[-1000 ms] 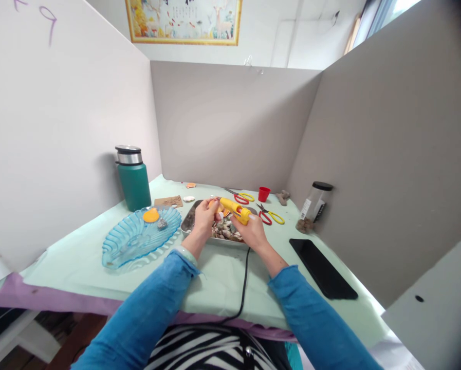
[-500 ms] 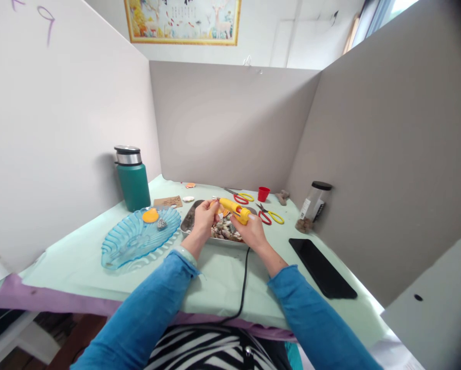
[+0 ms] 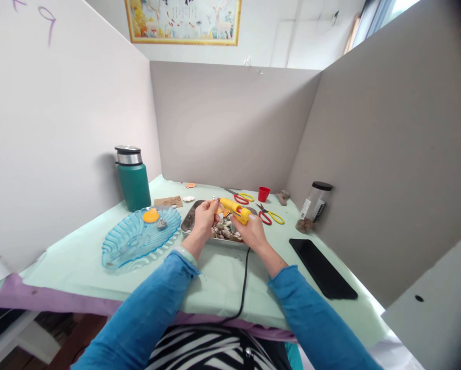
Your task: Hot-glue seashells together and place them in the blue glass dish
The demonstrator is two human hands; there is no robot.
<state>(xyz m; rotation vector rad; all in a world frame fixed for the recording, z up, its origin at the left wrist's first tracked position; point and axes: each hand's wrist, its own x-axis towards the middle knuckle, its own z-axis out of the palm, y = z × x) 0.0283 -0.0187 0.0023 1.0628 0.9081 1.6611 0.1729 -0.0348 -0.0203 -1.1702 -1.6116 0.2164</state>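
My right hand (image 3: 251, 231) is wrapped round a yellow glue gun (image 3: 234, 209), its nozzle pointing left toward my other hand. A black cord (image 3: 245, 280) runs from it down over the table's front edge. Fingers pinched together, my left hand (image 3: 206, 218) holds a small piece right at the nozzle tip; the fingers mostly hide it, and its kind cannot be made out. Both hands are above a metal tray (image 3: 187, 222) filled with small shells (image 3: 227, 230), with some orange pieces among them.
Left of the tray lies a blue shell-shaped dish (image 3: 128, 241) bearing an orange disc (image 3: 150, 215) and a grey lump (image 3: 161, 224). Behind it stands a green bottle (image 3: 133, 182). Scissors (image 3: 271, 215), a red cup (image 3: 263, 193), a clear jar (image 3: 313, 208) and a black phone (image 3: 323, 268) are to the right.
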